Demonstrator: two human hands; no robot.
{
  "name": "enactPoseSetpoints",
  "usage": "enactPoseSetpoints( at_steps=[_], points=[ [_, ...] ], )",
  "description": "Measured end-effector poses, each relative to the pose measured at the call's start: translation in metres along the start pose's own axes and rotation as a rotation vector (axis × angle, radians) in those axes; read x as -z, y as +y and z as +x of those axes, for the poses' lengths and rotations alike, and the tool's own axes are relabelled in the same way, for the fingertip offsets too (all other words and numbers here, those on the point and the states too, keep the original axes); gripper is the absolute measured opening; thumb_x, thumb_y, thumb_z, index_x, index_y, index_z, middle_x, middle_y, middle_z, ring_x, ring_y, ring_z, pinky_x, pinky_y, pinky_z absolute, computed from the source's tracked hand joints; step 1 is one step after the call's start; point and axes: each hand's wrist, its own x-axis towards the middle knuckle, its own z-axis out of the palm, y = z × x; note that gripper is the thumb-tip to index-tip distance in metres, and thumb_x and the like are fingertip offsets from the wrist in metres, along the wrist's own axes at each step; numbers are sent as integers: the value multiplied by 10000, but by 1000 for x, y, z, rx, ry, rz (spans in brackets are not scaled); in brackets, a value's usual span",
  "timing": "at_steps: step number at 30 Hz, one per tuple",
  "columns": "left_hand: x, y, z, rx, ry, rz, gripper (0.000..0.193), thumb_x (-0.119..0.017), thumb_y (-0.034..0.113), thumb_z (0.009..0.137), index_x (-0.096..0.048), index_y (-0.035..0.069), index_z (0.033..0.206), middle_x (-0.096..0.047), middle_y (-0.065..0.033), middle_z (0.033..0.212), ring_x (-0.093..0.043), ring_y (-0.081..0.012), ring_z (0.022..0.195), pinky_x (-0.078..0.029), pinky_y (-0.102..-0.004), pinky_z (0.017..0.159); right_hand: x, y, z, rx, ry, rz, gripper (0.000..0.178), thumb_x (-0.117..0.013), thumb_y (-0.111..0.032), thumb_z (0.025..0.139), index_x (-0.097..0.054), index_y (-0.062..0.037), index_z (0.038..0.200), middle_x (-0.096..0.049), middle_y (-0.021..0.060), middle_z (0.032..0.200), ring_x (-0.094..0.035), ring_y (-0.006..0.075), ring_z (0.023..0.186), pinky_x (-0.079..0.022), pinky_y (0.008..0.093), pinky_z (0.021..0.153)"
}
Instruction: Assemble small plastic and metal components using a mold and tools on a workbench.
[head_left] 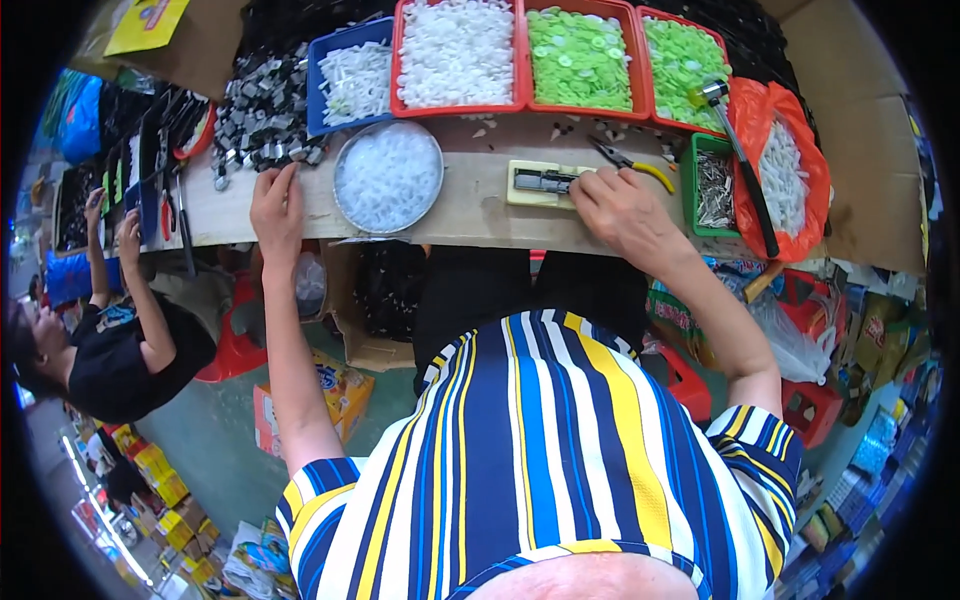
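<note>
My left hand is at the front of a heap of small grey and black parts, thumb and fingertips pinched together. Whatever is between those fingertips is too small to make out. A cream-coloured fixture block sits on the bench, with a small grey and black metal part lying in its slot. At the block's right end, my right hand has its fingers curled down over the edge. Its fingertips are partly hidden, and I cannot tell what they grip. Between my hands stands a round bowl of small translucent pieces.
Along the back stand a blue tray and several red trays of white and green plastic parts. Yellow-handled pliers, a green box of metal pins, a hammer and an orange bag lie right. A co-worker sits left.
</note>
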Motion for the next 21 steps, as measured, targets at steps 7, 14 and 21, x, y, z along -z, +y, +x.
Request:
enactPoseSetpoints(
  at_steps=[7, 14, 21],
  points=[
    [13, 37, -6, 479, 213, -751, 188, -688, 67, 929, -697, -23, 1094, -693, -41, 930, -620, -88, 784, -482, -214, 683, 0, 3, 0, -4, -18, 45, 240, -587, -91, 796, -631, -11, 1018, -551, 67, 931, -589, 204, 885, -457, 347, 773],
    [-4, 129, -10, 664, 24, -1229, 194, -709, -11, 876, -698, -16, 1070, -705, -67, 960, -610, -95, 724, -481, -216, 668, -3, -8, -2, -44, -34, -65, 258, -594, -100, 787, -631, -9, 1026, -554, 70, 910, -593, 213, 895, -456, 359, 781],
    [-55, 200, -17, 905, -269, -1882, 173, -693, -33, 871, -672, 31, 1031, -710, -99, 1045, -692, -187, 949, -555, -250, 807, 11, -14, 14, -344, 328, 663, 191, -750, -129, 797, -688, -33, 950, -605, 97, 888, -631, 247, 824, -477, 350, 731]
  ],
)
